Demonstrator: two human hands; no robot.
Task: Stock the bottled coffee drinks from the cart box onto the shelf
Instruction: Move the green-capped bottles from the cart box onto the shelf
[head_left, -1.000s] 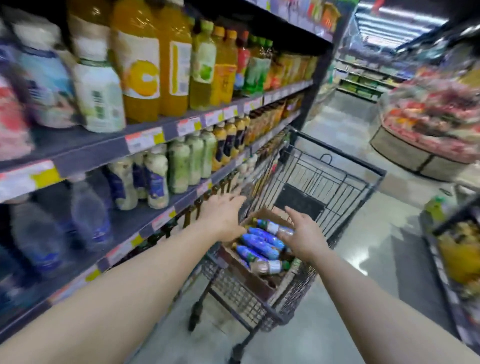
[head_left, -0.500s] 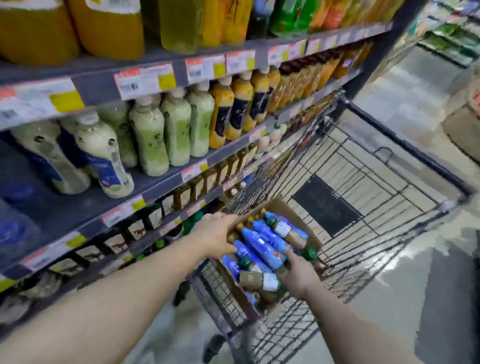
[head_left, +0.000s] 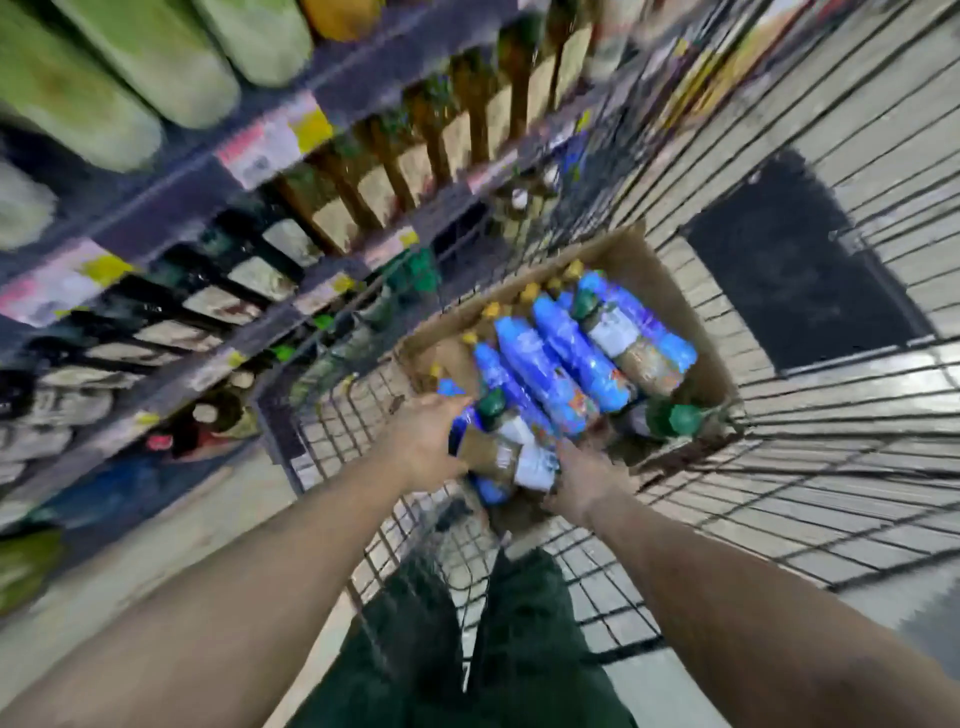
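Bottled coffee drinks (head_left: 561, 364) are still lying boxed beyond both hands; left hand (head_left: 423, 441) and right hand (head_left: 584, 475) are gripping 1 brown bottle (head_left: 511, 452); shelving is pending.

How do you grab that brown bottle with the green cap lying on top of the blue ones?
Take the brown bottle around its labelled middle, coming down from above. It lies on its side on top of the blue bottles, so its body is bare on top. Both the left hand and right hand are already at it.
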